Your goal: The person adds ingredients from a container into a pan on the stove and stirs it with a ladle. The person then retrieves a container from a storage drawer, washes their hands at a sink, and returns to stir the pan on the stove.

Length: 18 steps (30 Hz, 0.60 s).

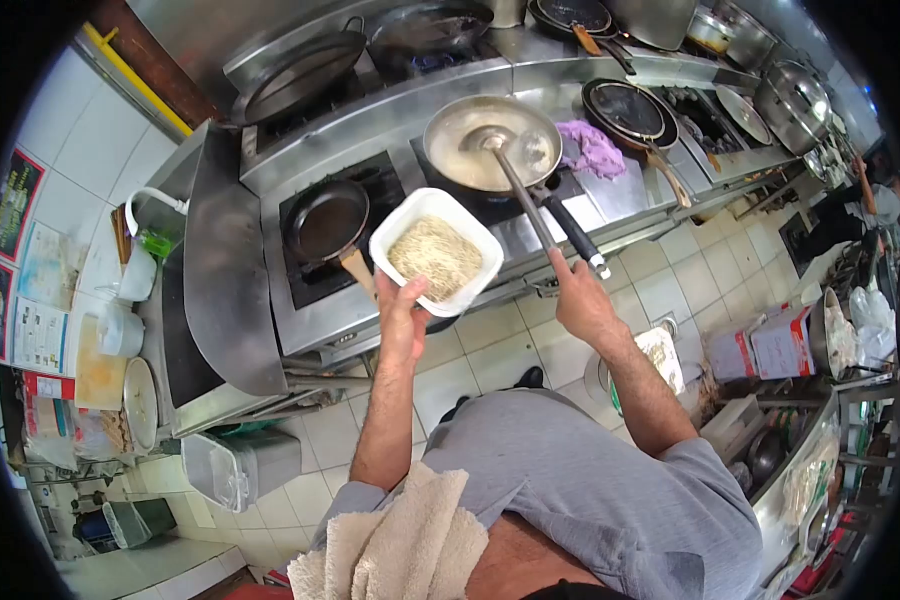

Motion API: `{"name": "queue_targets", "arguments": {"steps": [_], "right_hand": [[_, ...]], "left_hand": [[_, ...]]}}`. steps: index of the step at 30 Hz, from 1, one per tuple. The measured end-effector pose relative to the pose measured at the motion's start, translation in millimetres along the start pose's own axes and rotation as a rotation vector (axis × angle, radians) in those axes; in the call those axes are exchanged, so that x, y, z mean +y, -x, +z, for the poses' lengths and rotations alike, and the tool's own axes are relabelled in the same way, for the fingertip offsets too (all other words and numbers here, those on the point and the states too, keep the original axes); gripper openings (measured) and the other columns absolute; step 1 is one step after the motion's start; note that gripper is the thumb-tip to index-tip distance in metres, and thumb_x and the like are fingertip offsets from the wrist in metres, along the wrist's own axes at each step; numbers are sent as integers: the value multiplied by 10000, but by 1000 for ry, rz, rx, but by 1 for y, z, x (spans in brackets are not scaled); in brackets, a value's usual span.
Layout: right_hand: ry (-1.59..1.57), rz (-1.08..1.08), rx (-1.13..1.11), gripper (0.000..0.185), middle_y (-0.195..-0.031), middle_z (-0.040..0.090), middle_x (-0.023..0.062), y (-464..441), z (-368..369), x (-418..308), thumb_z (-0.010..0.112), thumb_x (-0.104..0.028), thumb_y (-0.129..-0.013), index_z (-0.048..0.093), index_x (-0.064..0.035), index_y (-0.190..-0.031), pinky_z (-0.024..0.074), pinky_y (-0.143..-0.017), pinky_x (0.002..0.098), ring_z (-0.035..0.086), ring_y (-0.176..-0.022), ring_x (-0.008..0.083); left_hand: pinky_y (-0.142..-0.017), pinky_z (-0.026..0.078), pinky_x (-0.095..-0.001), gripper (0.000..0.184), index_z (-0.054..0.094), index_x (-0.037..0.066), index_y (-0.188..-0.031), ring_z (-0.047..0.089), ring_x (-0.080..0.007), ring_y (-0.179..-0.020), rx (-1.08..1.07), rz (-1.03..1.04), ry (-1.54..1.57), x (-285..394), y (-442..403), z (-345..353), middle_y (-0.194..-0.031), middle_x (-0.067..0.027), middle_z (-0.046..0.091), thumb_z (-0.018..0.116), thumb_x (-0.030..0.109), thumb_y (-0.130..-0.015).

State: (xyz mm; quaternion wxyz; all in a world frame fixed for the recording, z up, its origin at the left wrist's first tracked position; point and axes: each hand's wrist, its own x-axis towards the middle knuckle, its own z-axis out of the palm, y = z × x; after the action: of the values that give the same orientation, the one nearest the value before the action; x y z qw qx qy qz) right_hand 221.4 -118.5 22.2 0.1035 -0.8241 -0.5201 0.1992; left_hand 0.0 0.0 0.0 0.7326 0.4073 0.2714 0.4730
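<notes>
My left hand (404, 312) grips the near left edge of a white square plastic tub (379, 243). Pale, shredded-looking food (434, 258) fills its bottom; I cannot tell the kind. My right hand (582, 302) is closed around the long handle of a metal ladle (523, 192). The ladle's bowl rests inside a wide frying pan (440, 120) that holds whitish liquid. This pan sits on the stove, its black handle (574, 234) pointing toward me beside the ladle. Left of the tub, a small dark pan (327, 220) with a wooden handle stands on another burner.
A purple cloth (592, 150) lies right of the big pan. Stacked pans (625, 108) sit farther right, and a large wok (305, 75) stands at the back left. A curved metal shield (232, 270) borders the stove's left end. Below it stands a grey bin (260, 465) on the tiled floor.
</notes>
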Motion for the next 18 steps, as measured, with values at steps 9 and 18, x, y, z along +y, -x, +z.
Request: {"name": "queue_targets", "arguments": {"steps": [9,18], "right_hand": [[-606,-52,2,682,-1077,565,237,-13,-71,73,545,18,-718,295,-45,-1350,435,-860,365,567,-996,312],[-1339,129,-187,656,-699,470,59,-18,-48,46,585,-50,-761,261,-45,-1331,364,-384,295,461,-471,128]], "left_hand": [[-701,499,-457,991,-13,131,-1414,434,-305,-1149,240,18,-123,7,-79,46,-1343,-186,314,677,262,-715],[-702,476,-500,1072,-52,96,-1408,431,-335,-1119,393,74,-381,21,-145,53,-1331,-190,301,703,342,-688]]}}
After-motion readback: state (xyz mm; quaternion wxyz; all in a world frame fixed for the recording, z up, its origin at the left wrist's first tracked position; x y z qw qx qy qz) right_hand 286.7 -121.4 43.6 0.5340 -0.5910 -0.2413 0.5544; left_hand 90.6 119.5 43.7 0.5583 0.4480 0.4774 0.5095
